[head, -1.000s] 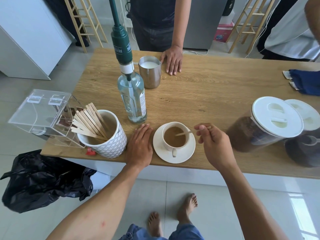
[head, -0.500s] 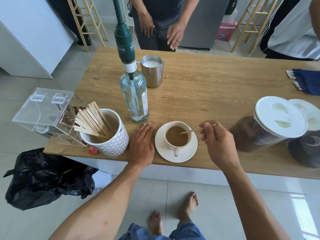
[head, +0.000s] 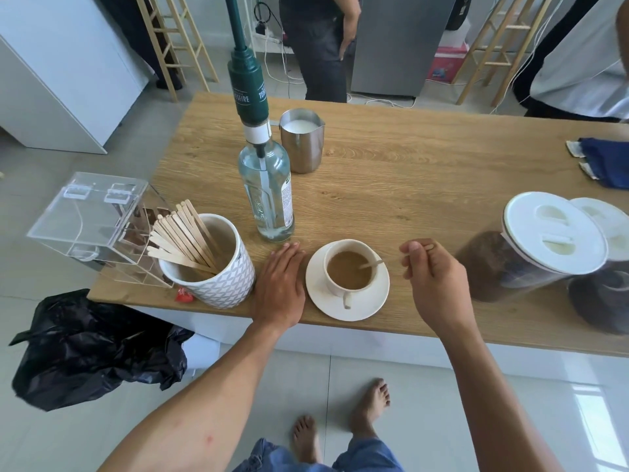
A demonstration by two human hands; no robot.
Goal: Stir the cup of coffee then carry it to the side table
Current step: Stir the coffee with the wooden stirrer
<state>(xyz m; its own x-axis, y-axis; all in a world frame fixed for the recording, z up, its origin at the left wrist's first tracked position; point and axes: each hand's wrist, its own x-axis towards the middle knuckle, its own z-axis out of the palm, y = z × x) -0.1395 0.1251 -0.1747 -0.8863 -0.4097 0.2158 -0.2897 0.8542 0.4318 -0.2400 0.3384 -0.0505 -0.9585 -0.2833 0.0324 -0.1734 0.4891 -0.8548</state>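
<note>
A white cup [head: 349, 271] of milky coffee stands on a white saucer [head: 373, 303] near the front edge of the wooden table [head: 408, 172]. A thin wooden stir stick [head: 372, 264] leans into the coffee from the right. My right hand [head: 432, 277] pinches the stick's upper end, just right of the cup. My left hand [head: 280, 284] lies flat on the table to the left of the saucer, fingers straight.
A white mug [head: 218, 270] of several stir sticks and a clear acrylic box [head: 92, 219] sit at the left. A pump bottle [head: 267, 185] and a steel milk jug [head: 301, 139] stand behind. Two lidded jars [head: 534, 247] are at the right. People stand beyond the table.
The stick's tip has shifted inside the cup as my right hand moved slightly. The person across the table took their hand off it and stepped back. My left hand stays put.
</note>
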